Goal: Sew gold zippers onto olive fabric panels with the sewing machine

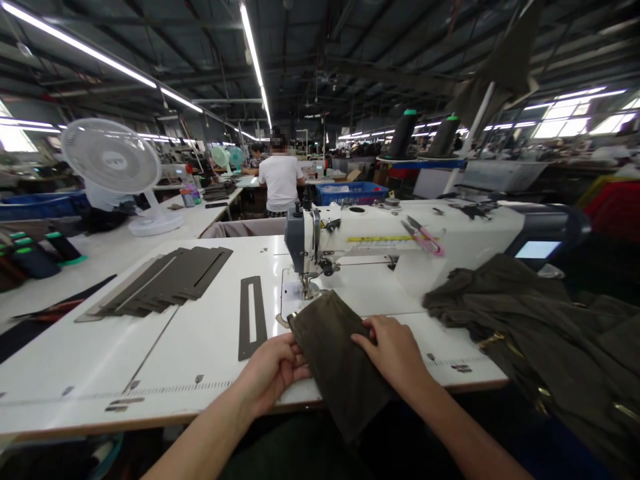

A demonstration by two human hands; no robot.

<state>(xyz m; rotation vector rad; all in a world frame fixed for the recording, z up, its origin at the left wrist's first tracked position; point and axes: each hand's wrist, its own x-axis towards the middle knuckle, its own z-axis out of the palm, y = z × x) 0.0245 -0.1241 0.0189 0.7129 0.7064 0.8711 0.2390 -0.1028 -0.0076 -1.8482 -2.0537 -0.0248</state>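
Forearms (213, 427) are extended; dark cloth (337, 357) is pinched at opposite edges by left grip (275, 369) and right grip (396, 343), apparently for flatness.

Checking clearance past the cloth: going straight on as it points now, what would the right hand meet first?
Beyond the dark cloth it holds, the right hand would probably meet the sewing machine first, near its needle area; depth is unclear in this view.

A sewing workshop, shown by the sewing machine (470, 230), thread cones (403, 137), stacked panels (165, 280) and ceiling strip lights (254, 53)
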